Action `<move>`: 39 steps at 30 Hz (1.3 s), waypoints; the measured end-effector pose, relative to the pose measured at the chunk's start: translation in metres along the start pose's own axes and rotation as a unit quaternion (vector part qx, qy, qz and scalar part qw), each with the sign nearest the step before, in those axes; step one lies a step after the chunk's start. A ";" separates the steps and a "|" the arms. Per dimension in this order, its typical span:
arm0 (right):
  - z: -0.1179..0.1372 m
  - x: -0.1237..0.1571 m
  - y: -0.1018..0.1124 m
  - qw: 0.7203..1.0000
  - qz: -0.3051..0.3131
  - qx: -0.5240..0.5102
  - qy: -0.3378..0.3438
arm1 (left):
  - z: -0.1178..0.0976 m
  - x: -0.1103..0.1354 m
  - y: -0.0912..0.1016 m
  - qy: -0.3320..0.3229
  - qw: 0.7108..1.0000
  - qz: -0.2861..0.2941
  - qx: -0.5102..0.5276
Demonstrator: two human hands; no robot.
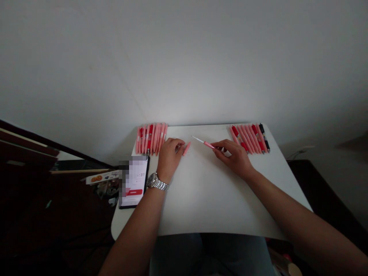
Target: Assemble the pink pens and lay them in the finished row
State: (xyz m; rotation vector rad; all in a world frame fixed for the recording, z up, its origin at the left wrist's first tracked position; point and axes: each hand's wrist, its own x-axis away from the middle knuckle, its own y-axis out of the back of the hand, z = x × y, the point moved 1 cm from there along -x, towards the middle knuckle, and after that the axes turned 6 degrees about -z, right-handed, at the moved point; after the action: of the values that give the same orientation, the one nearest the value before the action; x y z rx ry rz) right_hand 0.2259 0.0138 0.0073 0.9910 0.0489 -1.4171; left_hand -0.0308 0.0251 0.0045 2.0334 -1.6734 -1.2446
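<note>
My right hand (231, 153) is closed on the lower half of a pink pen (209, 145). A thin pale refill (197, 138) sticks out of it, bare, pointing up and to the left. My left hand (171, 151), with a metal watch on its wrist, has thumb and fingers drawn together at a short pink pen barrel piece (186, 148). The hand partly hides where its fingertips meet that piece. A gap separates the refill tip from the barrel piece, over the white table (207, 199).
At the back left lies a row of pink and red pens (152, 138). Another row of pink, red and black pens (249, 138) lies at the back right. A phone (135, 184) rests on the left edge, beside my left wrist. A wall (184, 76) stands behind the table.
</note>
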 end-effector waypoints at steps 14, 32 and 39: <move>-0.004 0.001 -0.002 1.000 0.004 0.007 -0.002 | -0.004 0.000 0.000 -0.004 1.000 0.026 -0.014; -0.001 0.001 -0.005 0.999 0.029 0.015 -0.027 | -0.005 0.002 -0.007 -0.011 0.999 0.013 -0.050; -0.005 0.003 -0.006 0.998 0.039 0.011 -0.038 | -0.004 0.002 -0.004 0.018 1.000 -0.012 -0.001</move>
State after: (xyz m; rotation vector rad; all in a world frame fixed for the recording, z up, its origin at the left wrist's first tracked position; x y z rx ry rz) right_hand 0.2239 0.0157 -0.0006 0.9475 -0.0604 -1.3851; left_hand -0.0248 0.0237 0.0034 2.0678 -1.6360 -1.2104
